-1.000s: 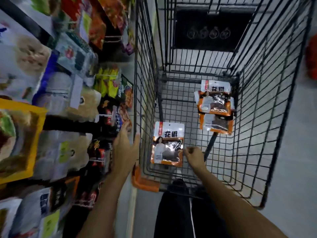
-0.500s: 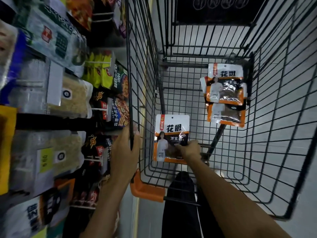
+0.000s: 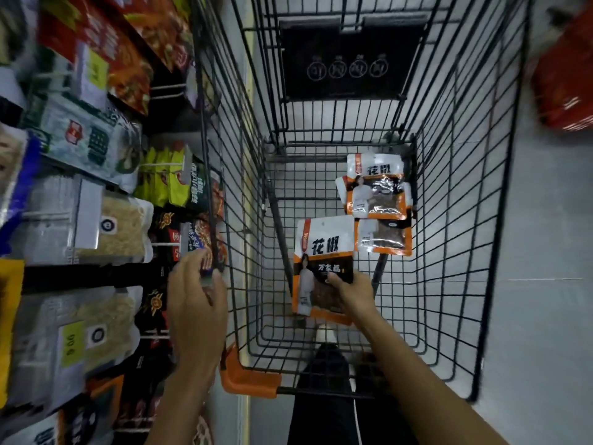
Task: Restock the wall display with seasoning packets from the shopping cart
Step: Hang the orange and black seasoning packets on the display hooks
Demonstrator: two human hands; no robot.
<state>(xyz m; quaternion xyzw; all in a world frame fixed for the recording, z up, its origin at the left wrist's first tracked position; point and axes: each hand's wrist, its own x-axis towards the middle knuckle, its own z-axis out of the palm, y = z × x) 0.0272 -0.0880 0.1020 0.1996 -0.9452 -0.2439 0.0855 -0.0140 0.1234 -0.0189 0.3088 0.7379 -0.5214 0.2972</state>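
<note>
Pinching seasoning packet (image 3: pixel 324 252), right hand (image 3: pixel 351 292) inside shopping cart (image 3: pixel 465 220); more packets (image 3: pixel 377 194) beyond

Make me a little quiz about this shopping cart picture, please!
1. True or false: the right hand grips a seasoning packet.
2. In the shopping cart, where do the other seasoning packets lie? A) far end B) near end C) hanging on its side
3. Fill in: the cart's corner bumper is coloured ____.
Key: 1 true; 2 A; 3 orange.

Head view, steeply down into cart (image 3: pixel 481 220)
</note>
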